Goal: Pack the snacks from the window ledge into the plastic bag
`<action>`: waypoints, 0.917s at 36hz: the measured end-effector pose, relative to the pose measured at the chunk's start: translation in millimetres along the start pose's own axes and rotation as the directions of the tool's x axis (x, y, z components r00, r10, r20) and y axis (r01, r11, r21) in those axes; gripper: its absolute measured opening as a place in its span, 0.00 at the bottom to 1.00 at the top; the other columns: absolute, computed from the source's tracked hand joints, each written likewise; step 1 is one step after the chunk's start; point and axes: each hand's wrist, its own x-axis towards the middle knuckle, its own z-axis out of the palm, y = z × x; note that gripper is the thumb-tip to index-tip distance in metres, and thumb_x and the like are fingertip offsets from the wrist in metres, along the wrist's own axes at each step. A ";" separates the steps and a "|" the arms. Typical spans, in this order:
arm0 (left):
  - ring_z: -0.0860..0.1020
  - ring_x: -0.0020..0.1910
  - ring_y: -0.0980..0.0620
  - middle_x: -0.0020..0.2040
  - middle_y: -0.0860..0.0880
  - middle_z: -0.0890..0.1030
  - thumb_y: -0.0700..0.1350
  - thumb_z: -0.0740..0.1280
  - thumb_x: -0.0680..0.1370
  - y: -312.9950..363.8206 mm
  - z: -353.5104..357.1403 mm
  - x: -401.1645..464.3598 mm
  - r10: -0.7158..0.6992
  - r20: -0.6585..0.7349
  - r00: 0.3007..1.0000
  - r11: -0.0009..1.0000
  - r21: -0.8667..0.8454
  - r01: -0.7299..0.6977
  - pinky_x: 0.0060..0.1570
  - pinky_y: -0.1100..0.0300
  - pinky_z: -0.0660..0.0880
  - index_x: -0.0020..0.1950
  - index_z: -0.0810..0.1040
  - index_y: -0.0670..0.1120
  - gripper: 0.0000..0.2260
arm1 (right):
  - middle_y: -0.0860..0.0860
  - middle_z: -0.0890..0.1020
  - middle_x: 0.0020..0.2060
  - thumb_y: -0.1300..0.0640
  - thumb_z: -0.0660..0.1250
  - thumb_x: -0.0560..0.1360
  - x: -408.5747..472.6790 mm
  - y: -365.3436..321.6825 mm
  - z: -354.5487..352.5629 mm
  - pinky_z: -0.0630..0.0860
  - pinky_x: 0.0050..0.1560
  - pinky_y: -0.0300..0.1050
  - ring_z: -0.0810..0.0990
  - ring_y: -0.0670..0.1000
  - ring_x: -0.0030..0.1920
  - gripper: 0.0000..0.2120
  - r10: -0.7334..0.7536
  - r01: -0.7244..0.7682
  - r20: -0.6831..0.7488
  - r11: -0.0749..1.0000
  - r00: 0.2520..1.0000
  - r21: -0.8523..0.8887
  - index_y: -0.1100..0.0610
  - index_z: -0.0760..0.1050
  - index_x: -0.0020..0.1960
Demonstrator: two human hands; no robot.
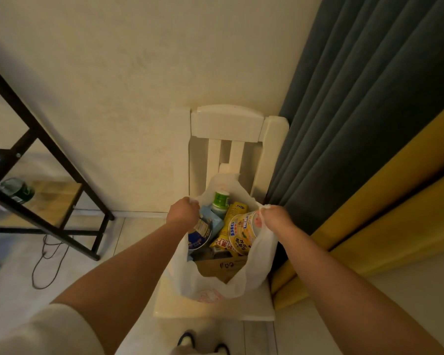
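Curtain (364,98): grey-blue folds are seen down the right of the frame, with a yellow panel (385,219) below them at lower right.
Shelf frame (49,160): a dark metal rack is shown at the left edge; a green bottle (17,190) lies on its wooden board.
Chair (227,124): a white slatted chair stands at frame centre against the wall; the bag is carried on its seat.
Plastic bag (187,272): the translucent white bag is held open at centre, mouth upward, already loaded with snacks.
Left hand (183,210): its grip is clenched on the left handle of the bag.
Right hand (277,216): its grip is clenched on the right handle, drawn away from the left.
Cardboard box (221,267): it lies at the near side of the bag's interior; its dark print is too small to be read.
Noodle cup (242,233): it is tilted against the right wall of the bag; "BIG" is legible in blue on the lid.
Yellow packet (235,213): it is wedged behind the cup; its characters cannot be made out.
Green-capped bottle (221,199): it stands at the far side of the bag, label unreadable.
Blue-lidded tub (199,235): it is partly hidden under the left wrist.
Step in hand: judged as gathering the handles. Both should be raised evenly and brought together, so that the tilted cup is not tipped out and the thin film is not torn by the box corners.
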 end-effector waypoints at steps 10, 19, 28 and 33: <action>0.76 0.57 0.44 0.59 0.42 0.77 0.47 0.58 0.80 -19.3 -0.4 -3.1 0.033 0.027 0.999 0.986 0.160 -0.037 0.46 0.58 0.70 0.64 0.71 0.41 0.15 | 0.58 0.76 0.55 0.56 0.60 0.78 -1.3 19.0 8.6 0.74 0.54 0.46 0.76 0.57 0.57 0.16 0.071 -0.092 -0.116 0.977 0.991 -0.192 0.60 0.72 0.64; 0.71 0.64 0.44 0.65 0.44 0.71 0.48 0.66 0.77 -22.8 -1.6 -14.8 0.233 -0.072 0.970 0.940 0.271 -0.206 0.59 0.50 0.73 0.72 0.61 0.46 0.26 | 0.56 0.74 0.62 0.56 0.57 0.79 -20.4 34.0 13.8 0.75 0.56 0.48 0.74 0.56 0.61 0.17 -0.265 0.128 -0.227 0.866 0.937 -0.484 0.57 0.68 0.67; 0.57 0.75 0.47 0.76 0.49 0.60 0.52 0.61 0.79 -37.2 8.4 -37.1 0.546 -0.011 0.838 0.738 0.480 -0.474 0.72 0.50 0.61 0.76 0.55 0.51 0.28 | 0.52 0.65 0.70 0.51 0.61 0.78 -55.5 49.3 46.8 0.65 0.68 0.48 0.62 0.54 0.69 0.26 -0.501 0.240 -0.181 0.662 0.846 -0.710 0.52 0.59 0.73; 0.55 0.75 0.47 0.77 0.49 0.58 0.52 0.59 0.79 -58.7 13.9 -60.3 0.555 0.045 0.830 0.684 0.543 -0.487 0.72 0.49 0.58 0.77 0.53 0.51 0.28 | 0.52 0.65 0.70 0.52 0.59 0.78 -79.9 69.2 62.0 0.64 0.67 0.48 0.63 0.54 0.69 0.24 -0.517 0.288 -0.115 0.632 0.848 -0.720 0.52 0.59 0.73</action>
